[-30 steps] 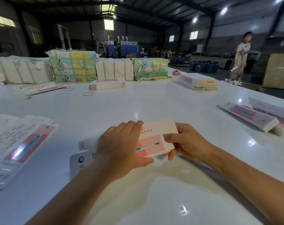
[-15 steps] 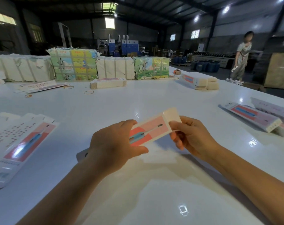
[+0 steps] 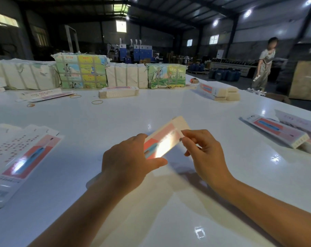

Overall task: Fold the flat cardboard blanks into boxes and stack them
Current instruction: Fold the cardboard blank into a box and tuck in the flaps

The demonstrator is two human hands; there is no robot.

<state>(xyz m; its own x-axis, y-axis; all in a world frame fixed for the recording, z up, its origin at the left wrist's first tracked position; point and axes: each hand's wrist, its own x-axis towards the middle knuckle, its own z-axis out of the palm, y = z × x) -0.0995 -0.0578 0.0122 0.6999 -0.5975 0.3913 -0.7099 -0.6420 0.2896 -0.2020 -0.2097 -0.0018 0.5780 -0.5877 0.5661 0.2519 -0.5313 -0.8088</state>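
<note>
A broad white table (image 3: 169, 107) fills the view, with wrapped bundles of stock (image 3: 80, 71) lined along its far edge and a person (image 3: 264, 63) standing off to the far right beyond it. On the left lies a fanned pile of flat printed blanks (image 3: 21, 157); on the right, folded boxes (image 3: 277, 131) lie together near the table edge, and another stack of boxes (image 3: 218, 90) sits farther back. A rubber band (image 3: 97, 102) lies loose near the middle back. Held above the table near its centre is the cardboard blank (image 3: 166, 139), its long axis running from lower left up toward the far right, pale end pointing away. The left hand (image 3: 129, 164) grips its near end, thumb underneath; the right hand (image 3: 204, 154) pinches the far part between thumb and forefinger.
</note>
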